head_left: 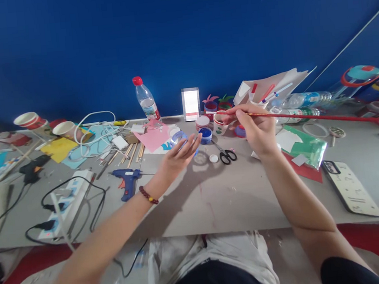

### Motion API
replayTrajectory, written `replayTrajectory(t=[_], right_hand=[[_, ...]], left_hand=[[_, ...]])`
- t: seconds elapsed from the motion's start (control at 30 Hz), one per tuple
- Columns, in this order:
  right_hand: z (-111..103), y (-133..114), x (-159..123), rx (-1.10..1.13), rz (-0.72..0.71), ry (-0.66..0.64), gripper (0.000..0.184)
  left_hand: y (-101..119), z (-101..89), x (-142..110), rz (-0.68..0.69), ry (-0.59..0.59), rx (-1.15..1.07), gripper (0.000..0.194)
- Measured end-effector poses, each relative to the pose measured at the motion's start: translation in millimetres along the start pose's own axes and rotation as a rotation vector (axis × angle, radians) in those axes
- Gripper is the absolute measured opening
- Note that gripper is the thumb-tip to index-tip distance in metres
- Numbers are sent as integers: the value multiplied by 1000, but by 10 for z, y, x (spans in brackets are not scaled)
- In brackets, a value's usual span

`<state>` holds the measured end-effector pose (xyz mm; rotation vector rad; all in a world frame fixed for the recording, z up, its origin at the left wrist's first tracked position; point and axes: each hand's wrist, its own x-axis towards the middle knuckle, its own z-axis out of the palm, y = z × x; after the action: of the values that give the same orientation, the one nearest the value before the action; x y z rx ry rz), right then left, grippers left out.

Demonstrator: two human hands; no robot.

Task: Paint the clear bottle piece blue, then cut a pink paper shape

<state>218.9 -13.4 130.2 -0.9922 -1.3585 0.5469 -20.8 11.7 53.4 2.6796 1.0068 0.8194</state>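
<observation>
My left hand (pixel 184 150) is raised over the table, fingers curved around a clear, blue-tinted round plastic piece (pixel 177 138). Part of that piece is hidden behind the fingers, so its full shape does not show. In my right hand (pixel 253 124) is a long red-handled paintbrush (pixel 294 115), pinched and pointing left. Its tip hovers above an open jar of blue paint (pixel 205 135), between my two hands. Black-handled scissors (pixel 227 156) and a small white lid (pixel 214 158) lie below the jar.
Left lie a blue glue gun (pixel 128 182), a power strip (pixel 70 205) with cables, wooden sticks and paper cups. A red-capped bottle (pixel 147 102) stands near the blue wall. To the right are coloured sheets, plastic bottles and a phone (pixel 352 189) near the front edge.
</observation>
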Motion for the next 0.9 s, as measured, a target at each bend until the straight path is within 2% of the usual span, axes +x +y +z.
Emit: replayTrajectory(t=[0.1,0.17,0.4,0.47,0.63,0.7,0.77,0.9], right_hand=[[-12,41,20,-8,-3,-26,26],[-14,56,30,-10,-9,-37,25],[-50,52,44,-32,-18,-19,21],[-58,49,45,-33,-18,-17,20],[-54,45,51,-6,-20,-22,18],[-51,46,54,-7,-24,-21,18],[-51,47,54,-5,-24,-20,18],[-55,44,53,-10,-18,-5,18]], left_hand=[[-91,-26,73,255,-113,391,69],[-107,-21,119,354,-173,607,78],[-64,201,185,477,-309,1045,87],[-98,288,169,519,-299,1085,86],[-186,430,139,553,-177,866,84],[-178,439,142,584,-140,974,84],[-143,415,157,623,-119,1188,87],[-44,302,204,674,-145,1556,99]])
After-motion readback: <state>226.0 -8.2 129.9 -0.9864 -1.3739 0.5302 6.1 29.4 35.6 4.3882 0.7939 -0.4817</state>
